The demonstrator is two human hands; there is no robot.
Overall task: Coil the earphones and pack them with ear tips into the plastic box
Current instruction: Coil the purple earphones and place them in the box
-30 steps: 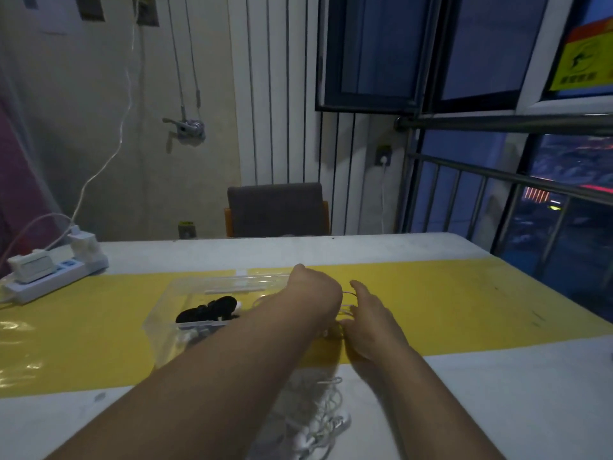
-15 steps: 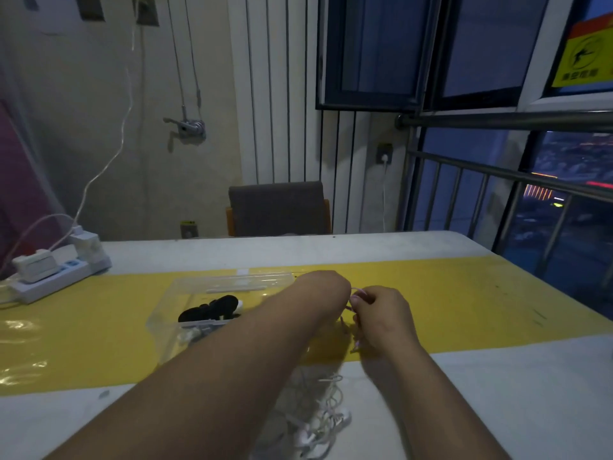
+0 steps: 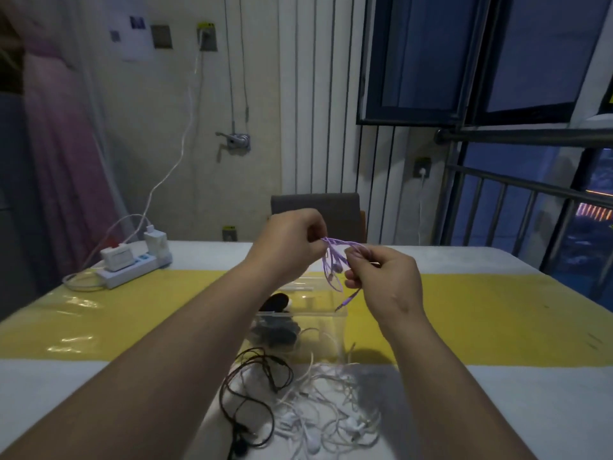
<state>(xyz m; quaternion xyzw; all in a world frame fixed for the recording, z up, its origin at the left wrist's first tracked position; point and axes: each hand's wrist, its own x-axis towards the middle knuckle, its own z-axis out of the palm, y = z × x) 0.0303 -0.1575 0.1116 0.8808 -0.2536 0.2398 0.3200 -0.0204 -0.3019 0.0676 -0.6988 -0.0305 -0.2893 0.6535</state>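
Grip of left hand and right hand pinches purple earphones above plastic box.

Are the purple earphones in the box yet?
Out. The left hand and right hand hold the purple earphones above the plastic box, plug dangling.

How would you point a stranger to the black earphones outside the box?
Find the clear plastic box on the yellow-striped table. Nearer the person, on its white part, lie the black earphones, loosely looped; the tangle to their right is white.
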